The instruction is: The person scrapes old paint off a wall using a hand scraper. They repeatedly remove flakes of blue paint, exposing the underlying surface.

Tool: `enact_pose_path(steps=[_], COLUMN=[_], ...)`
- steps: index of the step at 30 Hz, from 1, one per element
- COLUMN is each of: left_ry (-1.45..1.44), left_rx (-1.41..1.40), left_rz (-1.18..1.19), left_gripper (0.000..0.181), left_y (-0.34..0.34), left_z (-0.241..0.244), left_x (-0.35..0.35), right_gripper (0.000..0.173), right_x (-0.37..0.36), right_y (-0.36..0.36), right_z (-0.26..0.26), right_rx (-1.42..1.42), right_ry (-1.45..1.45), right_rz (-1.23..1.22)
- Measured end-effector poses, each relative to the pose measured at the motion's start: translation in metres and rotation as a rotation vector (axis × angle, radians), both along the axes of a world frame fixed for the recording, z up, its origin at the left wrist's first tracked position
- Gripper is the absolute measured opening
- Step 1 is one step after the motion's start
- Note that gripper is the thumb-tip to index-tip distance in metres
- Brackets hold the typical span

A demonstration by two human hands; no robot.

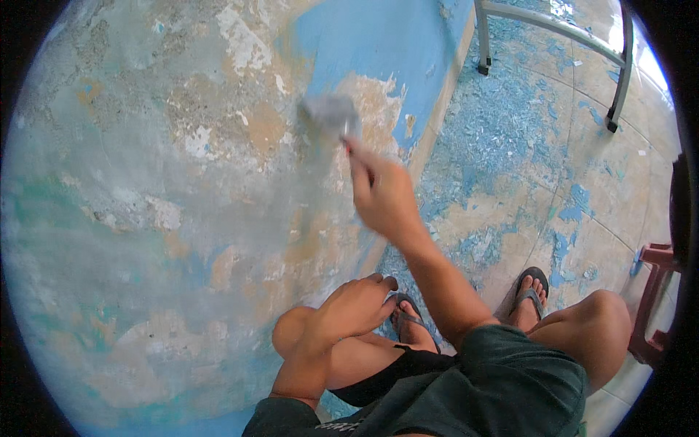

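Note:
A paint scraper (332, 112) with a wide metal blade is in the grip of my right hand (385, 196). Its blade is blurred and lies at the wall (136, 262), beside a patch of bare tan plaster. Most of the handle is hidden in my fist; a bit of red shows near the blade. The wall carries grey, green and white remnants, with blue paint (377, 38) still covering the part beyond the scraper. My left hand (355, 306) rests over my left knee, holding nothing, its fingers loosely bent and a little apart.
Blue paint flakes (491, 136) litter the tiled floor (600, 180) along the base of the wall. A metal frame with legs (551, 22) stands at the upper right. A reddish-brown plastic stool (647, 306) is at the right rim. My sandalled feet (529, 297) are among the flakes.

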State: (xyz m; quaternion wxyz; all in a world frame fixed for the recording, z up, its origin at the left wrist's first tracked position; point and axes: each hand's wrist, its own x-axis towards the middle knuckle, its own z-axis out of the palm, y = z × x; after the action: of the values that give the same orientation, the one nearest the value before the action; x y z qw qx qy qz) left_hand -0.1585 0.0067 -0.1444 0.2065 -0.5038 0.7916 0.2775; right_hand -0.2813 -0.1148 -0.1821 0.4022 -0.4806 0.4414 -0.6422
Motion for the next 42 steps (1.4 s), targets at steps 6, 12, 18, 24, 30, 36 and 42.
enact_pose_path(steps=[6,12,18,24,30,36,42], left_ry=[-0.106,-0.058,-0.012,-0.094,0.015,-0.037,-0.08], left_rx=[-0.017,-0.06,0.004,-0.064,-0.186,-0.22,-0.137], left_rz=[0.021,0.007,0.004,0.03,0.009,0.086,0.072], left_gripper=[0.032,0.031,0.032,0.031,0.027,0.029,0.034], left_y=[-0.01,-0.012,-0.015,-0.018,-0.014,-0.018,-0.018], left_z=[-0.002,-0.007,-0.002,-0.011,-0.014,0.0,-0.002], left_x=[-0.013,-0.003,-0.015,-0.021,-0.004,-0.019,-0.012], right_gripper=[0.034,0.036,0.037,0.034,0.036,0.037,0.036], right_x=[-0.023,0.01,-0.025,-0.002,-0.02,-0.021,-0.009], right_y=[-0.036,0.005,-0.017,-0.011,-0.003,-0.024,0.014], right_z=[0.014,-0.006,0.016,0.001,0.016,0.002,0.0], right_rx=[0.047,-0.115,0.005,-0.07,0.023,0.019,0.001], right_ry=[-0.005,0.0,0.027,0.037,0.003,0.067,0.004], right_rz=[-0.07,-0.026,0.035,-0.079,0.077,-0.011,0.085])
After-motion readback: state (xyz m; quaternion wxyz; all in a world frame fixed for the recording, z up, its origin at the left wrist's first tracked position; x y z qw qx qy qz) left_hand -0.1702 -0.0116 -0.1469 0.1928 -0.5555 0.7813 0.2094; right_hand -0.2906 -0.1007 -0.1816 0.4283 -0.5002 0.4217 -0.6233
